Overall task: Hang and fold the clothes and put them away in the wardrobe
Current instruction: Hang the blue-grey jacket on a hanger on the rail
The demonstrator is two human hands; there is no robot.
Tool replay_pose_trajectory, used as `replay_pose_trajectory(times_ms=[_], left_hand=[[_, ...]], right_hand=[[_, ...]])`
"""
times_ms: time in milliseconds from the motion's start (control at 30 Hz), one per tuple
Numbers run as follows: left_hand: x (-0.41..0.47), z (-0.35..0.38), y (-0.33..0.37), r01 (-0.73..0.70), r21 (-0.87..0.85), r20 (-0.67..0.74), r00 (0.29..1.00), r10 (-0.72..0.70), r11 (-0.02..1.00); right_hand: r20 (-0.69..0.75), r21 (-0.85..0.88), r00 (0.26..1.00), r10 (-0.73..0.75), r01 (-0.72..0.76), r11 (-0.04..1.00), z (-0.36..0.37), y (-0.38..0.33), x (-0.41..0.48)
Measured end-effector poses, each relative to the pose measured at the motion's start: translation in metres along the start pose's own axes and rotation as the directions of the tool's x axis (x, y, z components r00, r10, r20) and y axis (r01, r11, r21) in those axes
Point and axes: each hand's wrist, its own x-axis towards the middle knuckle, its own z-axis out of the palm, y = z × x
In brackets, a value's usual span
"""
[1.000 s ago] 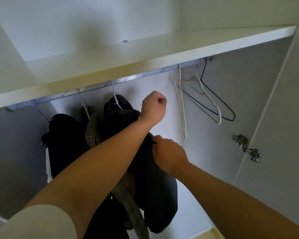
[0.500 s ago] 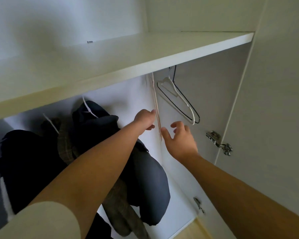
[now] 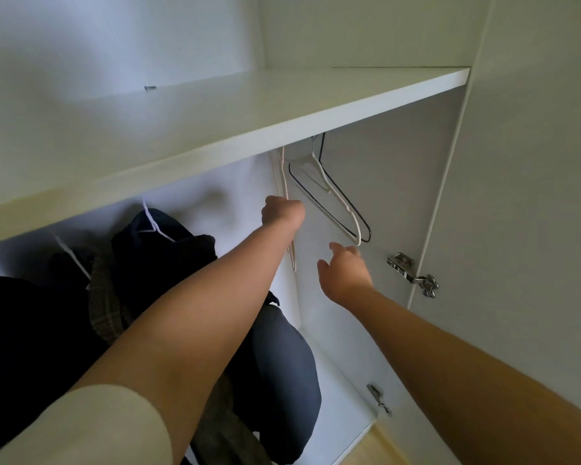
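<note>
Inside the wardrobe, several dark garments hang at the left: a black one (image 3: 24,330), a plaid one (image 3: 106,307) and a navy one (image 3: 275,364) on white hangers. My left hand (image 3: 282,211) is closed around a thin pale hanger (image 3: 284,176) hanging edge-on under the shelf. My right hand (image 3: 344,273) is open with fingers spread, just below a white hanger (image 3: 332,193) and a black wire hanger (image 3: 346,209) by the right wall, touching neither.
A white shelf (image 3: 282,105) spans the wardrobe above the rail. The open door (image 3: 517,229) stands at the right with metal hinges (image 3: 413,273). A small screw (image 3: 150,87) lies on the shelf.
Both hands left the navy garment and moved right. My left hand has closed on the pale hanger; my right hand has opened and risen toward the empty hangers.
</note>
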Motion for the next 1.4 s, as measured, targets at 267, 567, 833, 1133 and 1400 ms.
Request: replay_pose_trajectory(times_ms=[267, 567, 833, 1133, 1400], left_hand=[[0.008, 0.02, -0.026, -0.26, 0.024, 0.019, 0.966, 0.259, 0.965], [0.006, 0.028, -0.027, -0.094, -0.021, 0.013, 0.995, 0.094, 0.995], [-0.027, -0.003, -0.015, -0.747, 0.272, -0.272, 0.545, 0.793, 0.606], [-0.004, -0.02, -0.016, -0.034, -0.183, 0.116, 0.992, 0.056, 0.983], [-0.028, -0.012, 0.005, 0.128, -0.812, 0.164, 0.986, 0.013, 0.57]], right_hand=[[0.029, -0.005, 0.999, -0.015, 0.015, 1.0, -0.001, 0.015, -0.003], [-0.03, 0.083, 0.999, 0.015, -0.012, 0.996, 0.013, 0.03, -0.01], [-0.046, 0.138, 0.999, 0.016, -0.01, 0.99, 0.018, 0.033, -0.015], [-0.002, 0.179, 1.0, -0.022, 0.022, 0.984, 0.019, 0.013, -0.02], [-0.061, 0.355, 0.991, -0.117, 0.131, 0.926, 0.01, -0.002, -0.023]])
